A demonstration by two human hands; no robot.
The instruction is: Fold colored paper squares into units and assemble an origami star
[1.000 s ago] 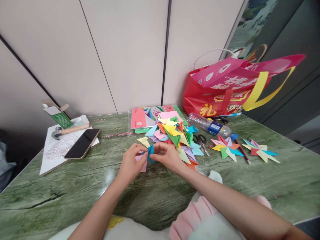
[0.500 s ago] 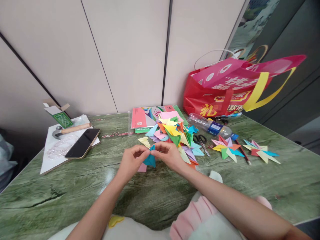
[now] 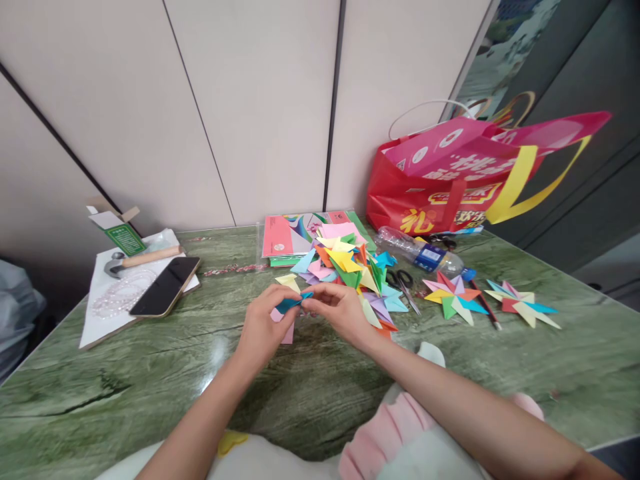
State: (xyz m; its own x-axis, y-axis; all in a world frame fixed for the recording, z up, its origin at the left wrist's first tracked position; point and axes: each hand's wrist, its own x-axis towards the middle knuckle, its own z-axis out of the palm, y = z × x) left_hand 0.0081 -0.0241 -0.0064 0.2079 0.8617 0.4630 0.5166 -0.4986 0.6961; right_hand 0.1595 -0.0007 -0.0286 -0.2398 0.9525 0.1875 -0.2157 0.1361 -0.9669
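Between both hands is a small folded piece of blue origami paper point(image 3: 289, 305), partly covered by fingers. My left hand point(image 3: 266, 320) pinches its left part, thumb below and fingers above. The fingertips of my right hand point(image 3: 336, 307) grip its right end. Beneath, a pink paper piece point(image 3: 287, 333) lies on the table, partly hidden by my left hand. Just past my hands rises a heap of folded colored paper pieces point(image 3: 345, 261). To the right lie two many-colored paper stars point(image 3: 455, 297), flat on the table.
Black-handled scissors point(image 3: 407, 293), a pencil point(image 3: 487, 307) and a plastic bottle point(image 3: 420, 253) lie right of the heap. A red bag point(image 3: 440, 183) stands behind. At left are a phone point(image 3: 167, 287), hammer point(image 3: 145, 258), bead strings point(image 3: 123, 297) and small box point(image 3: 125, 237). Paper packs point(image 3: 283, 237) lie behind.
The blue paper has been turned from hanging upright to lying nearly sideways between my fingers. More of the pink piece below now shows.
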